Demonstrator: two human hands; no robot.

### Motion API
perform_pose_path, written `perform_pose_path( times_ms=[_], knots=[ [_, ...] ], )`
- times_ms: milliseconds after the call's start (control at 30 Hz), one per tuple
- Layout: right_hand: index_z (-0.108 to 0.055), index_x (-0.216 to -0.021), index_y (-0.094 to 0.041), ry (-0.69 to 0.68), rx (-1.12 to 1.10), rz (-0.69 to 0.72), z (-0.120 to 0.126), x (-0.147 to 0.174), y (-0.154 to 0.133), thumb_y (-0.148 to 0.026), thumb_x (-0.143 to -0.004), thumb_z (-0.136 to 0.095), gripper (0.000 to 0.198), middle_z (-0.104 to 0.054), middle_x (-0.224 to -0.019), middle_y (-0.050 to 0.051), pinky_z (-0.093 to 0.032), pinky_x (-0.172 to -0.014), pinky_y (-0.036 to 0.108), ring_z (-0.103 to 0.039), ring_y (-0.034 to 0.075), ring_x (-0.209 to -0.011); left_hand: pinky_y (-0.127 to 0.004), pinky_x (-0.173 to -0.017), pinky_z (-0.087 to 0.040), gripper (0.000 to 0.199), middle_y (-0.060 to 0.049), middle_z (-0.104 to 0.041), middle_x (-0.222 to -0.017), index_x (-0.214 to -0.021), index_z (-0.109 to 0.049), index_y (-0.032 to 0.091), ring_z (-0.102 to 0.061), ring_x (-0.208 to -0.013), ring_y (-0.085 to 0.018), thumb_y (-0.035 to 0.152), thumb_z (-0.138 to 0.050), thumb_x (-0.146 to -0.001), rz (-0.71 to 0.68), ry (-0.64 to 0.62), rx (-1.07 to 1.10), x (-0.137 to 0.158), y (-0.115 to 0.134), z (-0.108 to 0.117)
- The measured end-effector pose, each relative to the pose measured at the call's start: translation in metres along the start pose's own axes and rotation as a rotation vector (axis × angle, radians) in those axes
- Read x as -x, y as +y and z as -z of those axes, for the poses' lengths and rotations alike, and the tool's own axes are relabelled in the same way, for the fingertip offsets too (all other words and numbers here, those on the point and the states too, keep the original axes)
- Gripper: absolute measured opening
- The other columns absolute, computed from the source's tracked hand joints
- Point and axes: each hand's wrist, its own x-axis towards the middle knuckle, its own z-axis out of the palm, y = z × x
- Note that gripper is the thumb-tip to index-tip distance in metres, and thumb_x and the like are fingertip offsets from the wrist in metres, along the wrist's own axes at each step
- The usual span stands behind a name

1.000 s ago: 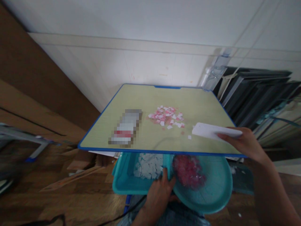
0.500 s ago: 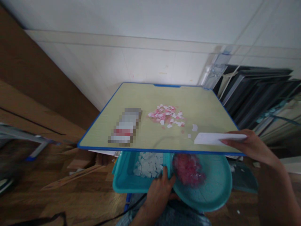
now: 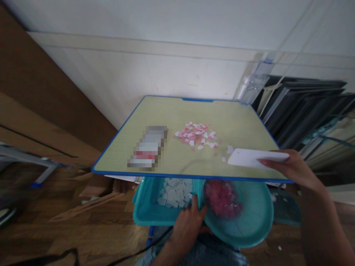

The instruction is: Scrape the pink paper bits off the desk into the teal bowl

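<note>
My right hand (image 3: 295, 166) pinches a flat white card (image 3: 255, 158) over the right front of the yellow board. The card's left end is close to two small white pieces (image 3: 230, 149). Left of it lies a loose spread of small pink and white flakes (image 3: 196, 134). Below the board's front edge, my left hand (image 3: 189, 221) is closed on the adjoining rims of a teal rectangular tray (image 3: 144, 207) and a teal round basin (image 3: 257, 218). White flakes (image 3: 174, 193) lie in the tray and pink-red pieces (image 3: 223, 199) in the basin.
The blue-edged board (image 3: 155, 111) stands against a white wall. A blurred-out phone-shaped object (image 3: 148, 147) lies on its left part. At the back right corner stands a clear plastic bottle (image 3: 253, 85), beside a stack of dark panels (image 3: 305, 107). Wooden furniture (image 3: 55, 96) is at left.
The white card has tilted so more of its flat face shows, and its left end has moved slightly left and up. My left hand stays at the rims.
</note>
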Motion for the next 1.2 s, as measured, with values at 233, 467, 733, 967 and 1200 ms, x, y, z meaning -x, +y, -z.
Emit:
perform_pose_path(
  times_ms=[233,467,733,967,1200],
  knots=[
    [-0.072,-0.071,-0.016,-0.025,-0.034,-0.094,-0.004,-0.004,-0.001,-0.041,-0.061,-0.069,0.028,-0.07,-0.069,0.007,-0.048,-0.054,0.03,-0.062,0.025,-0.062,-0.038,-0.066,-0.052,0.059,-0.02,-0.033,-0.133,-0.122,-0.044,0.031,-0.062,-0.083,-0.027,0.046,-0.063,-0.068,-0.018,-0.027,0.009,0.0,-0.002,0.001],
    [-0.07,-0.08,-0.014,-0.005,-0.078,-0.015,-0.015,-0.013,-0.003,-0.042,-0.063,-0.067,0.033,-0.069,-0.073,0.007,-0.049,-0.052,0.031,-0.062,0.024,-0.063,-0.04,-0.069,-0.052,0.06,-0.019,-0.032,-0.133,-0.123,-0.044,0.03,-0.061,-0.089,-0.028,0.044,-0.064,-0.068,0.002,-0.059,0.039,-0.001,0.0,0.004],
    [-0.066,-0.058,-0.018,-0.204,-0.008,0.137,-0.053,-0.023,-0.053,-0.041,-0.069,-0.06,0.026,-0.063,-0.055,0.0,-0.043,-0.047,0.025,-0.055,0.017,-0.051,-0.039,-0.07,-0.051,0.062,-0.019,-0.03,-0.133,-0.123,-0.042,0.029,-0.061,-0.088,-0.027,0.045,-0.065,-0.067,0.004,-0.067,0.033,0.0,0.001,0.006],
    [-0.069,-0.067,-0.017,-0.16,0.082,0.129,-0.025,-0.016,-0.051,-0.047,-0.069,-0.059,0.032,-0.066,-0.061,0.003,-0.045,-0.05,0.027,-0.058,0.02,-0.057,-0.04,-0.069,-0.051,0.062,-0.019,-0.032,-0.132,-0.122,-0.043,0.029,-0.061,-0.087,-0.028,0.046,-0.065,-0.066,0.005,-0.064,0.052,0.0,0.002,0.006],
    [-0.07,-0.071,-0.014,-0.167,0.112,0.101,-0.015,-0.006,-0.037,-0.049,-0.07,-0.059,0.036,-0.069,-0.065,0.005,-0.046,-0.051,0.029,-0.06,0.022,-0.059,-0.04,-0.071,-0.05,0.06,-0.018,-0.029,-0.135,-0.122,-0.043,0.03,-0.061,-0.088,-0.027,0.044,-0.065,-0.068,0.013,-0.081,0.06,0.0,0.001,0.008]
  ],
)
